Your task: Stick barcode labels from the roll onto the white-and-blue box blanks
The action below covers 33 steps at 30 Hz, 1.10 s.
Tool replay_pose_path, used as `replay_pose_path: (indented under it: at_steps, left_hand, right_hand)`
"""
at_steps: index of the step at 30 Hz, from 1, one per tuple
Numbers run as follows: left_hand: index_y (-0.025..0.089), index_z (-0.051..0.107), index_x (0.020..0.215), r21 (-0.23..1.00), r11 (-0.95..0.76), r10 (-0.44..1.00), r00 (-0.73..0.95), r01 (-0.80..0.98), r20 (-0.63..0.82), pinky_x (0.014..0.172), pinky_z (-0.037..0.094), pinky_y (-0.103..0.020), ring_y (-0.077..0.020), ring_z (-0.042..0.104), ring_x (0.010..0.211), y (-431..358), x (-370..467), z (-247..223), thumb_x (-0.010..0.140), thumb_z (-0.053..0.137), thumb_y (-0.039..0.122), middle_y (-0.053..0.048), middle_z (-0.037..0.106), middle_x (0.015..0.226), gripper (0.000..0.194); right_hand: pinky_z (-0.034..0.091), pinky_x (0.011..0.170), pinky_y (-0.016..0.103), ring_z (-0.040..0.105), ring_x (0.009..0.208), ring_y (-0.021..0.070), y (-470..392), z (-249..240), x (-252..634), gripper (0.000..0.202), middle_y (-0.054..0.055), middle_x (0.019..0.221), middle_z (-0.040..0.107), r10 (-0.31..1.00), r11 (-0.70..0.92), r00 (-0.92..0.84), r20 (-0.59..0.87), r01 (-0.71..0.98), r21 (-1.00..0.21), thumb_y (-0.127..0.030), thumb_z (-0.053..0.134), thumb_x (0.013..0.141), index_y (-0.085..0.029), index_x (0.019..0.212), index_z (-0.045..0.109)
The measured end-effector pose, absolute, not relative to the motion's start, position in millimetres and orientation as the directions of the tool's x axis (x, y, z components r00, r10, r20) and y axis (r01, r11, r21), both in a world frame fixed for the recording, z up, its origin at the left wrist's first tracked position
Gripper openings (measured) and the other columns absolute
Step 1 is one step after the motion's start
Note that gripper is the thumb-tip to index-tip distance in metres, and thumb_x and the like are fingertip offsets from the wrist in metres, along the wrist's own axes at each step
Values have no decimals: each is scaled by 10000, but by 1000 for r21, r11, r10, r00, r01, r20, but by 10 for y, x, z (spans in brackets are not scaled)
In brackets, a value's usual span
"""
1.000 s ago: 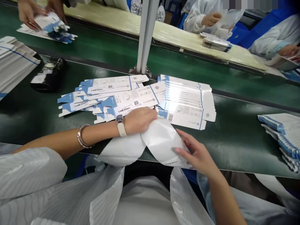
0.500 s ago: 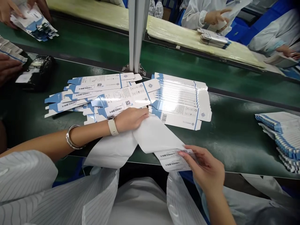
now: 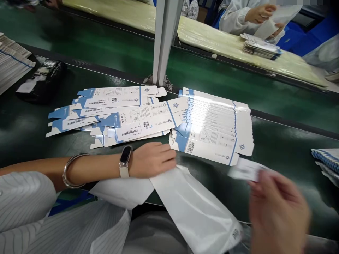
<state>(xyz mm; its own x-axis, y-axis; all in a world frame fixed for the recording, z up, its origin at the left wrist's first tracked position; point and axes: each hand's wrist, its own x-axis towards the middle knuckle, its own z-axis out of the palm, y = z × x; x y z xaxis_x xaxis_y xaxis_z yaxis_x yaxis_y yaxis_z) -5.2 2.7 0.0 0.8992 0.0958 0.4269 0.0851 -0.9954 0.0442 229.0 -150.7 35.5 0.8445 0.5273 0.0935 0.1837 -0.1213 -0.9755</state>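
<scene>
White, glossy release paper [image 3: 190, 208] spills over the near edge of the green bench [image 3: 286, 134], and the left hand [image 3: 153, 160] has it pinched at the top, fingers curled in. Out to the right goes the right hand [image 3: 280, 204], blurred, thumb and fingers closed on a small printed label [image 3: 245, 169], which looks free of the strip, near the front corner of the fanned flat cartons [image 3: 212, 127]; whether they touch, I can't tell. Hands well apart, then, each with its own hold!

Next to nothing in weight here: the paper looks limp and slick, best held by a flat margin, with a firm pinch against slipping. That label should be floppy and probably tacky beneath, so it wants a light grip at one edge, clear of the print. Loose flat cartons [image 3: 148, 120] lie left of the fan, stiffer card, easily creased at the thin flaps.
</scene>
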Motion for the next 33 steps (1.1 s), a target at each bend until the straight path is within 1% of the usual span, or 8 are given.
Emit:
replay_pose_path:
  at_steps: [2,4,5,7,11,17,27,33]
  left_hand:
    - [127,572,801,83,-996,73,873,37,482,770,501,-302,-182,596,941,-51,-25,-3,856,516,120,-98,638,1041,79]
    - [106,586,796,145,-989,108,866,41,489,970,456,-378,-246,501,1170,-110,-4,-16,844,536,126,-154,549,1236,72]
    - [100,591,797,174,-983,132,872,54,471,1032,416,-400,-265,441,1240,-131,2,-23,842,539,129,-167,508,1289,74]
    - [100,599,813,222,-971,176,888,87,424,1094,356,-422,-276,363,1305,-151,6,-33,840,538,128,-170,463,1338,73]
    - [111,588,811,257,-957,223,908,134,355,1109,335,-448,-288,301,1337,-141,2,-35,845,524,130,-172,423,1374,75]
    - [118,543,754,288,-944,247,926,163,284,1103,345,-437,-309,280,1335,-134,11,-24,850,513,138,-206,388,1387,102]
    - [116,539,765,319,-931,268,928,180,259,1112,329,-437,-310,280,1335,-136,16,-33,853,511,140,-207,374,1396,96]
    - [116,538,777,331,-926,271,932,183,243,1125,308,-438,-310,268,1340,-134,20,-42,845,515,119,-216,373,1393,72]
  right_hand:
    - [548,551,212,600,633,94,-1248,175,2183,251,10,783,659,547,-139,837,-34,50,-989,-302,777,622,-179,813,671]
    - [578,570,264,628,692,138,-1097,45,2097,270,40,816,681,582,-178,805,-116,-13,-984,-284,797,586,-153,790,678]
    - [584,575,276,633,704,147,-1062,2,2070,275,44,821,686,591,-191,797,-126,-14,-982,-282,800,582,-150,793,681]
    - [585,582,273,636,694,144,-1052,-46,2049,268,37,808,691,587,-201,799,-132,-13,-979,-267,801,585,-155,800,685]
    - [576,592,271,634,644,135,-1105,-72,2058,256,35,813,698,551,-239,826,-118,21,-971,-263,791,605,-161,818,692]
    - [561,591,264,624,592,123,-1111,-74,2026,286,29,795,691,487,-300,869,-90,70,-951,-284,798,601,-158,836,695]
    - [562,614,300,618,600,135,-1077,-39,1973,260,24,786,691,496,-316,867,-52,124,-941,-284,788,617,-159,827,699]
    - [573,619,289,623,612,135,-1055,-37,1970,264,23,784,691,500,-318,865,-55,124,-940,-283,786,621,-161,839,698]
